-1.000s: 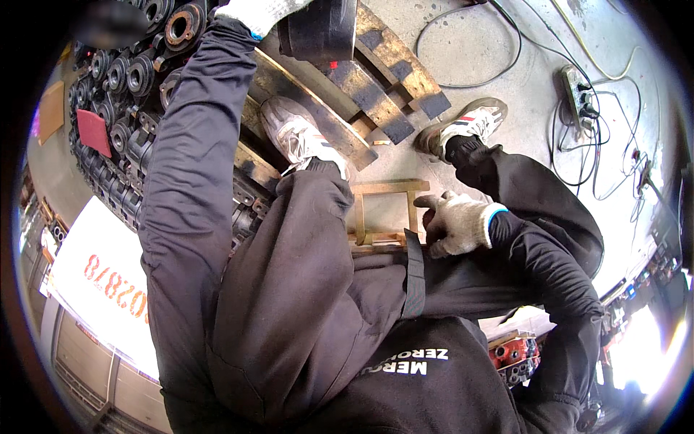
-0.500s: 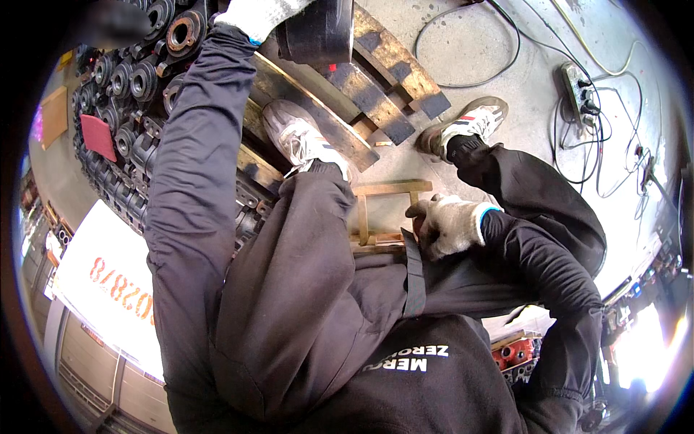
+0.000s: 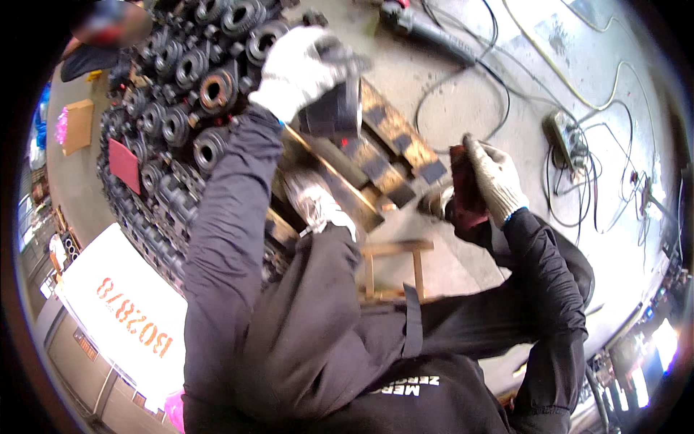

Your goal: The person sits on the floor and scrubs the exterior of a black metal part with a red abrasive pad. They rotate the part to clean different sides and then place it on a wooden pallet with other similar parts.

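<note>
**Pallet [image 3: 396, 130] and surroundings**

1. Metal parts [image 3: 173, 126], a broad heap left of the pallet; we read the close packing as saving space.
2. The pallet itself, slatted wood; we suppose it keeps work off the concrete floor [image 3: 452, 98].
3. Wooden frame [image 3: 418, 269], nearer the body than the pallet, partly hidden by a leg.
4. Power tool [image 3: 434, 35], beyond the pallet, laid down perhaps to leave both hands free.
5. Dark curved part [image 3: 329, 116], at the pallet's left side; what supports it we cannot tell. The left hand [image 3: 300, 69] lies over its upper edge, probably steadying it; the fingers curl, but whether they clamp we cannot tell.
6. Dark-red piece [image 3: 465, 184], material unclear, right of the pallet. The right hand [image 3: 497, 177] has its fingers together, clamped on one side, seemingly leaving the other exposed.
</note>
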Motion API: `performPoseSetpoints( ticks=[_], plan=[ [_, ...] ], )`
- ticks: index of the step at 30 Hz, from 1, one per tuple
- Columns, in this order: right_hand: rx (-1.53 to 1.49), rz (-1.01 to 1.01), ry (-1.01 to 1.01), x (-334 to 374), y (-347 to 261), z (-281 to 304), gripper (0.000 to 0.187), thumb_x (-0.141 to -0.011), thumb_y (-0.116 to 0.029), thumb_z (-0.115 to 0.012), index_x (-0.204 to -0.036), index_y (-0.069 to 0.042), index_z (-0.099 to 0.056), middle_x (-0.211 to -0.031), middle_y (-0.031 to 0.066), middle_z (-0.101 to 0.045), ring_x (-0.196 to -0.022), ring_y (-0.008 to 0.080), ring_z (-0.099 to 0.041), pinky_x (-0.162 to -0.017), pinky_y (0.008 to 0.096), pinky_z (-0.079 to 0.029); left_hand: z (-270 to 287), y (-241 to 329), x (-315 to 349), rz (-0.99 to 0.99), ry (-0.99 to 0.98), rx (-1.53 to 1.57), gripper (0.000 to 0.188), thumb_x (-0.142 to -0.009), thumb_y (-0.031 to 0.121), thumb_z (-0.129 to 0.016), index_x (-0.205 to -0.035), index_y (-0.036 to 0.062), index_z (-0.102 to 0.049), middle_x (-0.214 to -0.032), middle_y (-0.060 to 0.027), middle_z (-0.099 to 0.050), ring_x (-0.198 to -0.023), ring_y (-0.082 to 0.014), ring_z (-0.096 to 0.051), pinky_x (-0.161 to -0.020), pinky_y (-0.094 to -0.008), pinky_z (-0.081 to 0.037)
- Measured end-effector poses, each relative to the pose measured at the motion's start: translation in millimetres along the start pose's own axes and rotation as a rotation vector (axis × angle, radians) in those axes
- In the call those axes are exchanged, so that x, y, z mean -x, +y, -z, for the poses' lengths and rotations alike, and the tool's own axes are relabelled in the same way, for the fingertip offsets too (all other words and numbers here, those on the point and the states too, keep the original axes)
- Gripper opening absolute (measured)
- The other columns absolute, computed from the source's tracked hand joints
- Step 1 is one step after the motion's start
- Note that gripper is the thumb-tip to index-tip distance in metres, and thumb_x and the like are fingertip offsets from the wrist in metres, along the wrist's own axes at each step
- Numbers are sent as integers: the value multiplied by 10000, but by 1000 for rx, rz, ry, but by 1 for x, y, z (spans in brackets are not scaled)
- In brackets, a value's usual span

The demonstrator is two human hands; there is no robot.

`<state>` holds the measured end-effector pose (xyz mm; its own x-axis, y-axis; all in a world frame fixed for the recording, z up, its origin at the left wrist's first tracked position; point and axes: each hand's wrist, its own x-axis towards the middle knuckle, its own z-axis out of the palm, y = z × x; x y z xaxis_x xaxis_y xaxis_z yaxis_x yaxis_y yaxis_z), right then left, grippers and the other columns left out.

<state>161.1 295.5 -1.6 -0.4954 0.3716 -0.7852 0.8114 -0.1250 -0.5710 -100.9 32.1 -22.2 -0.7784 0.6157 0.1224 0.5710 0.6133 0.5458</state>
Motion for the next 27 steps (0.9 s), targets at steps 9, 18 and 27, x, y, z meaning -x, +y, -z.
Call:
performPoseSetpoints(
  ticks=[9,18,27],
  plan=[
    [284,326,75,-29,31,-9,326,-897,-137,-735,-1209,-55,-784,-1345,175,-688,-1179,322,-709,-1023,387,-551,4,6,7,-87,61,111,352,-743,227,-976,-845,17,-713,-812,-88,-667,-755,-227,-658,-725,-353,-541],
    [506,581,70,-66,37,-115,476,-783,-313,-828,-1229,-151,-796,-1508,271,-556,-1281,468,-607,-1128,493,-501,10,9,12,-131,95,117,351,-719,296,-957,-790,59,-708,-748,-77,-626,-739,-305,-622,-697,-410,-516],
    [736,622,125,-66,5,-178,550,-816,-382,-843,-1309,-159,-748,-1623,257,-437,-1344,506,-505,-1116,577,-449,25,-21,34,274,144,322,245,-820,163,-938,-883,30,-743,-874,-12,-738,-812,-95,-647,-773,-303,-550]
  ],
)
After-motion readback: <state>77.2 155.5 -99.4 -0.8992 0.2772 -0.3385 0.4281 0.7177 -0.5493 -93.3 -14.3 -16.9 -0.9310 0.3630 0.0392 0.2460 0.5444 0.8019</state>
